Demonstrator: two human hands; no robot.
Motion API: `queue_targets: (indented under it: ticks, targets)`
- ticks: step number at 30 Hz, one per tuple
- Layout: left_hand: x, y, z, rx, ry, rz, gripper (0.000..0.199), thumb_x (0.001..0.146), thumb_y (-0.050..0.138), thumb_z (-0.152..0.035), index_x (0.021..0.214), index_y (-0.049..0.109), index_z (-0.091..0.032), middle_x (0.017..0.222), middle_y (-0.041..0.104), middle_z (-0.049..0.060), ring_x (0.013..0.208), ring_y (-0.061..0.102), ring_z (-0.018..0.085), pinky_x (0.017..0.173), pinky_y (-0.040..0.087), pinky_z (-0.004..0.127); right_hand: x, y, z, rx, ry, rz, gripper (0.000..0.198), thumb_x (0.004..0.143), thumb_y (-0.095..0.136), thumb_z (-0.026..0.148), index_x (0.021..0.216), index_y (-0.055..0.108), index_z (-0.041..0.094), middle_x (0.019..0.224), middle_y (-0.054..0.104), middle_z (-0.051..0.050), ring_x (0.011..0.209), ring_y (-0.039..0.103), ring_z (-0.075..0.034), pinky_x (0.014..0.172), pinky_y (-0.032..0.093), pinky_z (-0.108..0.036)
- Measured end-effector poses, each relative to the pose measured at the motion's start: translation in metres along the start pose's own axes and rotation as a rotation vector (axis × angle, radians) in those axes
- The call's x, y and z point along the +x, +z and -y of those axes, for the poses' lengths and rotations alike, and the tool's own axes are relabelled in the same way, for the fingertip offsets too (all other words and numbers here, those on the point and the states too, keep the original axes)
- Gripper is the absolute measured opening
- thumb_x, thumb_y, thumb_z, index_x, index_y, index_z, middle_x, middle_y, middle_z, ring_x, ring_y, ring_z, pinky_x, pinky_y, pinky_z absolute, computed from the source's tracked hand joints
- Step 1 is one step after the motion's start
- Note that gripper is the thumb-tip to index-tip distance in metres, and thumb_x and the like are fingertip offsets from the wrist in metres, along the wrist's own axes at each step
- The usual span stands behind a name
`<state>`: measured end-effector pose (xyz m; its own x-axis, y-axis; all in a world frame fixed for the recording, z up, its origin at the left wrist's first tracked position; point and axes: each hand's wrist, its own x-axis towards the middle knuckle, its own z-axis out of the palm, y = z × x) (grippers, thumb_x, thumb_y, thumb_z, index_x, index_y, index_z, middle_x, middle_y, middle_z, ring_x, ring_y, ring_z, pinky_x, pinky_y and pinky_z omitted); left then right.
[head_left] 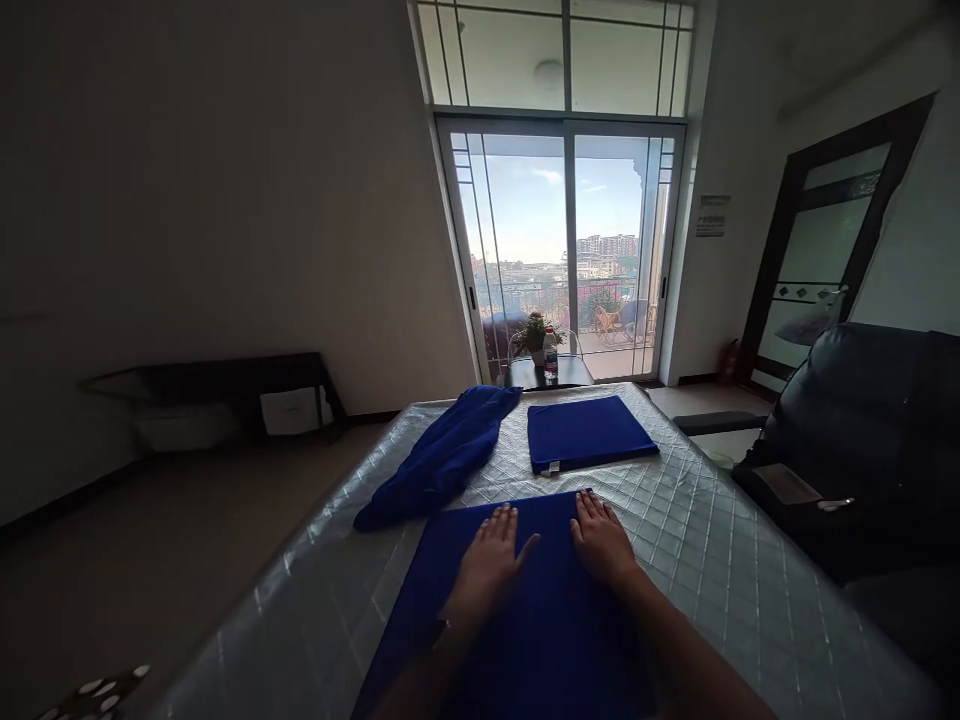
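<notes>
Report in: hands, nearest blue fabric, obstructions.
Left hand and right hand flat, palms down, on nearest blue fabric. Fabric lying flat on silvery quilted cover. Loose blue cloth near far-left corner, tagged blue rectangle beyond; neither blocks hands.

Dim room, backlit by daylight through tall metal-framed sliding glass doors point(517, 230).
Light glints along the silver quilted mattress cover point(720, 540), while the plain pale wall point(225, 200) falls into grey shadow and the padded black armchair point(847, 420) loses most of its detail. The nearest flat royal-blue fabric panel point(544, 610) darkens toward the lower edge. Wide-angle distortion tilts the dark-framed glazed door point(781, 230); the lower corners look soft and murky.
</notes>
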<state>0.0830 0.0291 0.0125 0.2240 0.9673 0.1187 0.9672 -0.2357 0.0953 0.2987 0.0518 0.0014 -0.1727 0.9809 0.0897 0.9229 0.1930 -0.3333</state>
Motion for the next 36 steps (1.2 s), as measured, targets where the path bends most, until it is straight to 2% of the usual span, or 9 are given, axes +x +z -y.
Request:
queue_targets:
  ticks: [2,4,6,8,12,19,22,26,36]
  targets:
    - [0.012,0.004,-0.037,-0.092,0.198,-0.004,0.073,0.101,0.013,-0.06,0.155,0.037,-0.016,0.164,0.038,0.014,0.153,0.032,0.025,0.125,0.033,0.047,0.0,0.001,-0.002,-0.02,-0.021,0.009,0.064,0.1,0.02,0.036,0.158,0.026,0.008,0.168,0.024,-0.011,0.157,0.014,-0.021,0.127,0.012,-0.041]
    - [0.024,0.009,-0.066,-0.153,0.312,-0.026,0.068,0.102,0.014,-0.056,0.155,0.035,-0.019,0.164,0.04,0.011,0.153,0.033,0.022,0.125,0.033,0.045,-0.001,0.001,-0.005,-0.05,-0.044,0.022,0.064,0.099,0.024,0.032,0.158,0.025,0.008,0.168,0.022,-0.011,0.157,0.014,-0.02,0.127,0.012,-0.04]
    - [0.033,0.013,-0.08,-0.169,0.313,-0.051,0.068,0.103,0.013,-0.055,0.156,0.035,-0.018,0.163,0.041,0.011,0.153,0.034,0.021,0.125,0.033,0.044,-0.001,0.002,-0.006,-0.07,-0.056,0.031,0.064,0.097,0.027,0.029,0.158,0.024,0.008,0.169,0.021,-0.011,0.157,0.014,-0.021,0.127,0.011,-0.039]
    - [0.039,0.017,-0.08,-0.159,0.257,-0.063,0.07,0.103,0.011,-0.055,0.155,0.037,-0.015,0.162,0.042,0.012,0.153,0.034,0.023,0.125,0.032,0.046,-0.001,0.001,-0.005,-0.064,-0.05,0.031,0.064,0.098,0.026,0.03,0.159,0.024,0.009,0.169,0.022,-0.011,0.157,0.014,-0.021,0.127,0.012,-0.04]
    - [0.038,0.02,-0.044,-0.129,0.151,-0.071,0.072,0.102,0.015,-0.059,0.153,0.041,-0.014,0.161,0.044,0.014,0.153,0.034,0.026,0.126,0.031,0.05,-0.001,-0.002,0.0,-0.015,-0.007,0.017,0.065,0.101,0.019,0.038,0.158,0.026,0.01,0.168,0.024,-0.01,0.157,0.016,-0.021,0.127,0.013,-0.04]
    - [0.009,0.026,0.076,-0.023,-0.058,-0.129,0.067,0.102,0.019,-0.055,0.154,0.039,-0.017,0.161,0.045,0.015,0.151,0.036,0.029,0.123,0.033,0.054,-0.001,-0.003,0.002,0.007,0.009,0.019,0.066,0.101,0.019,0.04,0.158,0.025,0.009,0.168,0.023,-0.01,0.157,0.014,-0.02,0.127,0.01,-0.04]
    - [-0.005,0.031,0.111,-0.005,-0.168,-0.186,0.077,0.1,0.018,-0.061,0.152,0.04,-0.009,0.159,0.046,0.019,0.15,0.04,0.03,0.122,0.035,0.052,-0.001,-0.001,0.002,-0.004,0.013,0.015,0.066,0.101,0.019,0.04,0.158,0.024,0.008,0.168,0.023,-0.01,0.157,0.014,-0.02,0.127,0.01,-0.041]
    - [-0.013,0.032,0.119,-0.025,-0.241,-0.192,0.088,0.097,0.018,-0.068,0.151,0.038,-0.001,0.16,0.041,0.023,0.15,0.038,0.031,0.122,0.035,0.049,0.0,0.0,0.002,-0.023,0.013,0.01,0.066,0.1,0.018,0.04,0.159,0.024,0.009,0.169,0.022,-0.009,0.157,0.014,-0.019,0.127,0.011,-0.04]
    - [-0.017,0.025,0.119,-0.061,-0.231,-0.139,0.094,0.094,0.019,-0.073,0.153,0.035,-0.002,0.162,0.036,0.024,0.152,0.034,0.033,0.123,0.033,0.05,0.001,-0.001,0.006,-0.063,0.017,0.01,0.066,0.101,0.019,0.041,0.158,0.025,0.009,0.168,0.024,-0.008,0.157,0.015,-0.018,0.127,0.013,-0.039]
